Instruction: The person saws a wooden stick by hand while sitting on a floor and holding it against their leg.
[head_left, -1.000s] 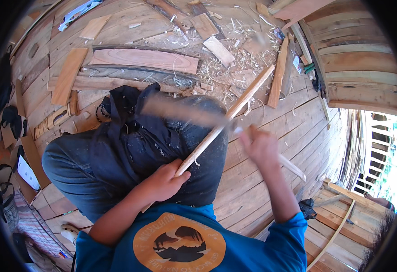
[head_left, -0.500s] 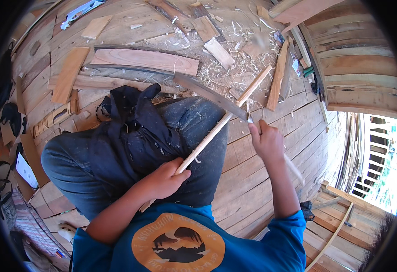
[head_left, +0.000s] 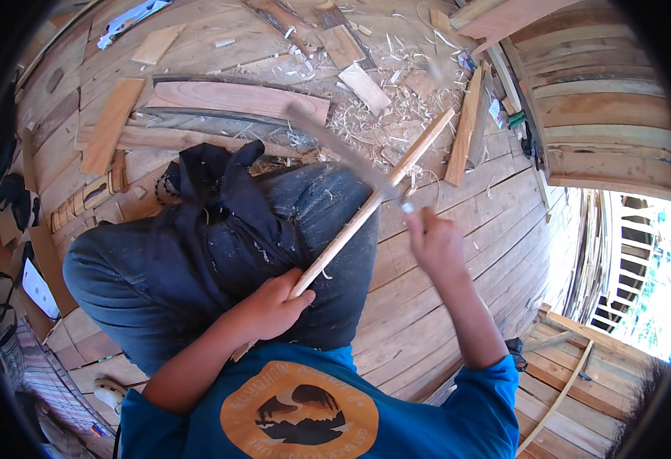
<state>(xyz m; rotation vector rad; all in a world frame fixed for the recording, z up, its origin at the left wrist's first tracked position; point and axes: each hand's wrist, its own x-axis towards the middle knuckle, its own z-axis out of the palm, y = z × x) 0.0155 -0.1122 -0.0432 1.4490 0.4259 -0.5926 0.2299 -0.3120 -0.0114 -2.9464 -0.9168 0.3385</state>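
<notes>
Passage over floorboards (head_left: 419, 306) right of the right knee (head_left: 312, 187); blade (head_left: 347, 156) and stick (head_left: 351, 228) block leftward

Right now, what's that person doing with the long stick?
A seated person grips the near part of a slim wooden stick in the left hand. The right hand holds a long-bladed knife, which crosses the stick near its far end. The knife is blurred, so I can't tell whether it is cutting in. Curly wood shavings lie on the floor ahead.
</notes>
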